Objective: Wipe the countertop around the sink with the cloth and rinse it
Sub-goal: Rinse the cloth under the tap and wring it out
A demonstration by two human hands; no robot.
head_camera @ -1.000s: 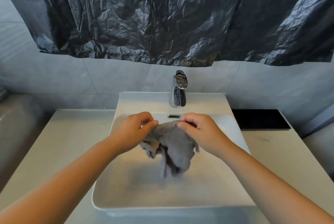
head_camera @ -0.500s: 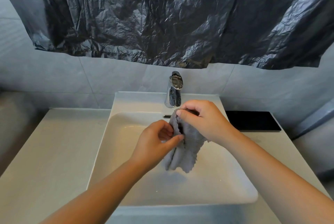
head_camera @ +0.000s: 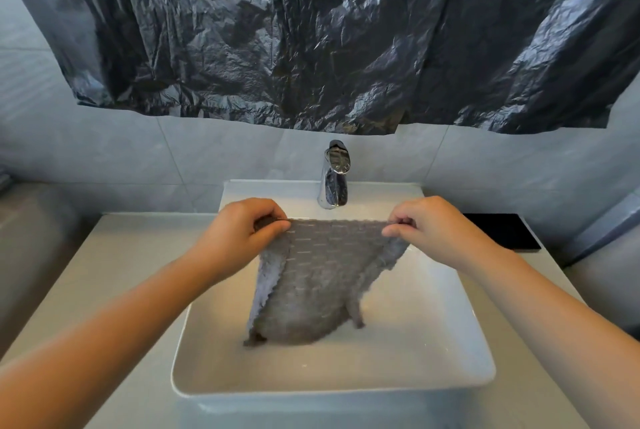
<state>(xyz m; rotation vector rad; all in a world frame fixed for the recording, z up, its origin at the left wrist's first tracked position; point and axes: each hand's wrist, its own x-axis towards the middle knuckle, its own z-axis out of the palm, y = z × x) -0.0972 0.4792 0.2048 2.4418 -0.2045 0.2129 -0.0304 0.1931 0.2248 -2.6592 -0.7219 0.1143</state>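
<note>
Above a white rectangular sink (head_camera: pixel 460 342), a grey cloth (head_camera: pixel 322 276) is held spread out by its two upper corners. One corner is pinched between thumb and fingers of the left hand (head_camera: pixel 239 231), the other in the same way by the right hand (head_camera: pixel 433 224), so both hands are closed on the fabric. The top edge is stretched nearly straight between them, just in front of the chrome faucet (head_camera: pixel 334 176); the rest hangs down into the basin, with the left side folded over on itself. Whether the lower edge touches the basin floor cannot be told.

The sink is set on a pale countertop (head_camera: pixel 114 266) that runs out to the left and right of it. A bare stretch is seen on the left side, while a flat black object (head_camera: pixel 502 231) is laid on the right side near the back wall. Grey wall tiles (head_camera: pixel 138 155) are seen behind the faucet, and a crinkled black plastic sheet (head_camera: pixel 311 34) is hung across the wall above them. Both forearms are reached in from the near edge, over the front corners of the sink.
</note>
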